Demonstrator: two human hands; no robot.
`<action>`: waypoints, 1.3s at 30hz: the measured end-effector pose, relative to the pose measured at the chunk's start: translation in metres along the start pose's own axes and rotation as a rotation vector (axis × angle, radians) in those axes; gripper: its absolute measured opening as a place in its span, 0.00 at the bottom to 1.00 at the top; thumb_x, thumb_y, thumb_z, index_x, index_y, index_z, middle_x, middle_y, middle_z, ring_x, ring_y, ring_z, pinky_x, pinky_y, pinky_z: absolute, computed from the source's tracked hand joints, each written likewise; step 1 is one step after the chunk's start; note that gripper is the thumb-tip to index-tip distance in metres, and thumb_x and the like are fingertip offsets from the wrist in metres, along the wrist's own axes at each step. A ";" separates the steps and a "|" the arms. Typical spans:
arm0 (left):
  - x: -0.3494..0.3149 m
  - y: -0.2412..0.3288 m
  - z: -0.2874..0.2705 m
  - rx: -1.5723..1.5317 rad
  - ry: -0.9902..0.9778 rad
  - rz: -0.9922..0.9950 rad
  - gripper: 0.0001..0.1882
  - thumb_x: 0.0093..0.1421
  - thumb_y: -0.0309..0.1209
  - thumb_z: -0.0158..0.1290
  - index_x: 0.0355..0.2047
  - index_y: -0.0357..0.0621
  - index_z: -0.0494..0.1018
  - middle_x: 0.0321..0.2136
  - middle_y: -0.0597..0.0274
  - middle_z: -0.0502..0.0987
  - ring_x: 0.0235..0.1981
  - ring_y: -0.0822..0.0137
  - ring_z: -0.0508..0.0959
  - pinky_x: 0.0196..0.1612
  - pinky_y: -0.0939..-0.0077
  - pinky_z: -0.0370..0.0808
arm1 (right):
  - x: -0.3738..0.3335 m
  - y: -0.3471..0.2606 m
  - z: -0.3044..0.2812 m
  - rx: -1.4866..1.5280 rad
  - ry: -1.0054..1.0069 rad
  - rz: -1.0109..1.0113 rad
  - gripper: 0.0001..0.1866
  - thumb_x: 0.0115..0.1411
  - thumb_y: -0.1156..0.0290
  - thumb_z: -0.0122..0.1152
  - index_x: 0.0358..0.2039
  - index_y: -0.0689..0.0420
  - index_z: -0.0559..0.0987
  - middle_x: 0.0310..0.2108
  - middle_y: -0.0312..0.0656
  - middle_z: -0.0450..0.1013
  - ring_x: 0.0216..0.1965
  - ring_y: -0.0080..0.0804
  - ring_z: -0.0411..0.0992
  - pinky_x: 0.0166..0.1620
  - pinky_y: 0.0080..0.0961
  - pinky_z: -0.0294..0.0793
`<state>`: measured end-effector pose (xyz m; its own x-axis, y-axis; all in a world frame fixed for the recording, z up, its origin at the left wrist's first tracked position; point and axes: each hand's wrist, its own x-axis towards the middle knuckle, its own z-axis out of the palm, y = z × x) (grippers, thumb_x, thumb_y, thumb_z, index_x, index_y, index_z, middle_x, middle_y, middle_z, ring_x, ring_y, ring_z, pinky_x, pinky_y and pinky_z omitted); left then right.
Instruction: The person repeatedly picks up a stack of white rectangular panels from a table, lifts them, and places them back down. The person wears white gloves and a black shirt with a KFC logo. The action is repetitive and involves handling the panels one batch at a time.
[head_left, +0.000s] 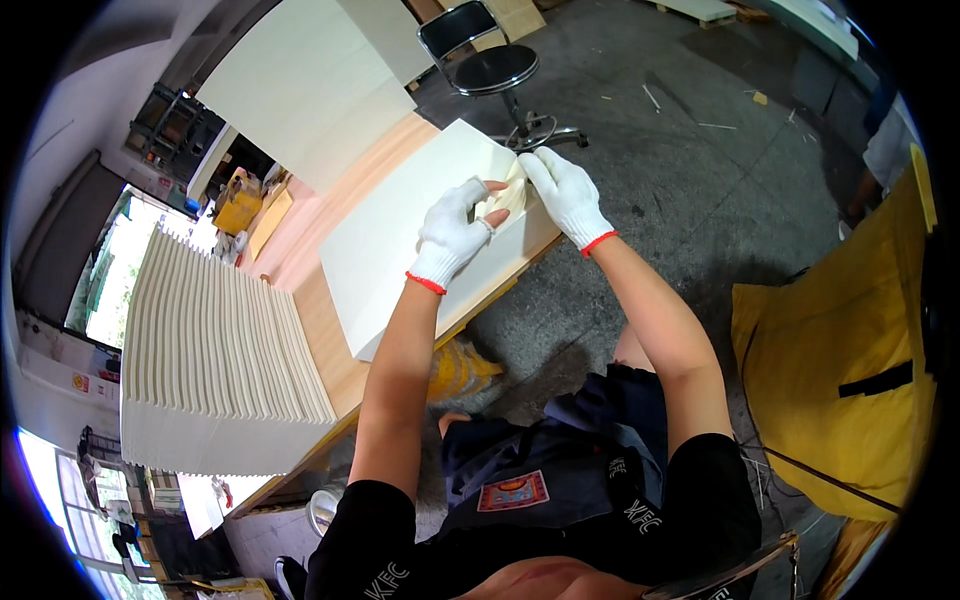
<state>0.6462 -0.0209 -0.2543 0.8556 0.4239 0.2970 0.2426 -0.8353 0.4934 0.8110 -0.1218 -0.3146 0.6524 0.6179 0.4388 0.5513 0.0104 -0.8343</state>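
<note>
A white board or stack of sheets (400, 225) lies slanted on the wooden table, its far right corner under my hands. On that corner is a pale cream, crumpled or folded piece (513, 192) of thin material, partly hidden. My left hand (452, 232), in a white glove with a red cuff and bare thumb and index fingertips, has those two fingers around the cream piece. My right hand (568, 196), in a matching glove, stretches its fingers over the board's right edge beside the piece. Its thumb is hidden.
A tall stack of white sheets (215, 350) with wavy edges stands left on the table (325, 335). Behind is a large pale panel (300, 90). A black swivel chair (495, 70) stands beyond the table. A yellow cloth-covered object (830, 380) is at right.
</note>
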 end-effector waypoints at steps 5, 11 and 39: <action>-0.003 0.006 -0.002 0.215 -0.022 0.121 0.24 0.58 0.31 0.58 0.57 0.55 0.74 0.42 0.54 0.78 0.45 0.55 0.78 0.49 0.63 0.75 | 0.000 -0.004 -0.005 -0.068 -0.010 -0.003 0.26 0.68 0.43 0.43 0.40 0.53 0.77 0.34 0.53 0.78 0.40 0.56 0.77 0.45 0.47 0.72; -0.028 0.010 -0.004 0.619 0.057 -0.015 0.28 0.59 0.31 0.52 0.62 0.57 0.68 0.41 0.51 0.77 0.45 0.52 0.78 0.45 0.58 0.78 | -0.006 -0.022 -0.053 -0.128 0.059 0.071 0.28 0.65 0.39 0.49 0.43 0.53 0.78 0.34 0.49 0.79 0.38 0.47 0.79 0.44 0.41 0.74; -0.158 -0.088 -0.223 -0.435 1.438 0.012 0.16 0.59 0.30 0.65 0.42 0.30 0.77 0.33 0.60 0.80 0.32 0.70 0.73 0.38 0.72 0.72 | -0.142 -0.181 0.200 -0.722 -0.545 -0.599 0.55 0.48 0.33 0.65 0.64 0.65 0.64 0.63 0.54 0.61 0.65 0.49 0.56 0.67 0.58 0.47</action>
<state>0.3874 0.0639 -0.1622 -0.3734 0.6060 0.7024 -0.1326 -0.7843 0.6061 0.5142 -0.0539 -0.2926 -0.0448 0.9342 0.3538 0.9955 0.0714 -0.0624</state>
